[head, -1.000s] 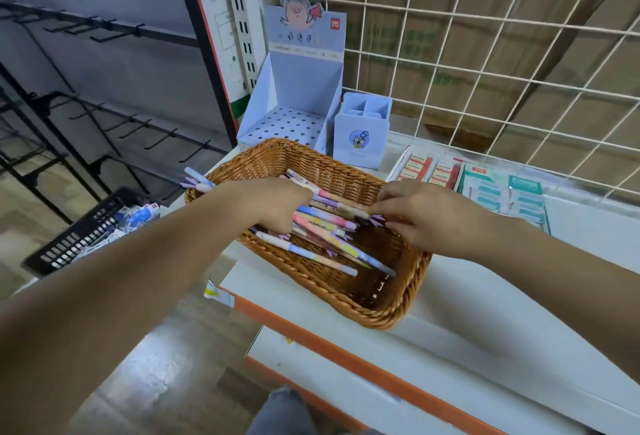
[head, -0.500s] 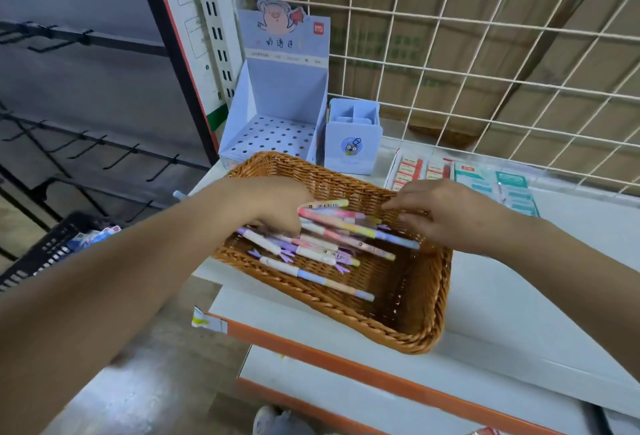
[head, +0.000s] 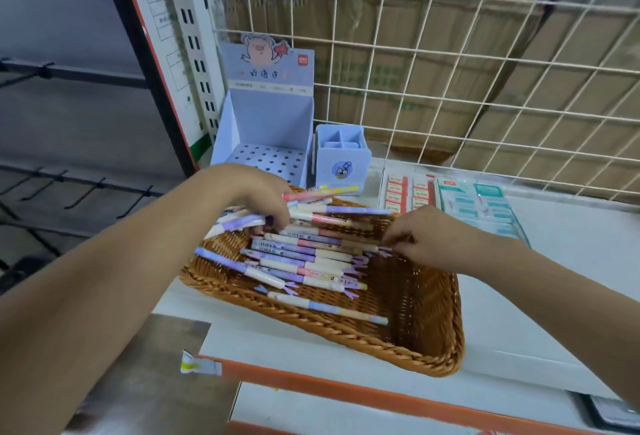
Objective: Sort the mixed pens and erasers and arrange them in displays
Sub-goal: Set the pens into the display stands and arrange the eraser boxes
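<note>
My left hand (head: 263, 199) clasps the pens (head: 311, 251) at their 9 o'clock ends; my right hand (head: 429, 237) pinches their 3 o'clock tips. The pens lie in the wicker basket (head: 433, 330), long axis 9-to-3. The perforated display (head: 270, 157) stands at 12 o'clock, nearer my left hand.

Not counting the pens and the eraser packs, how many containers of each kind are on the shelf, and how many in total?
Basket: 1
Display stand: 1
Pen holder: 1
Total: 3
</note>
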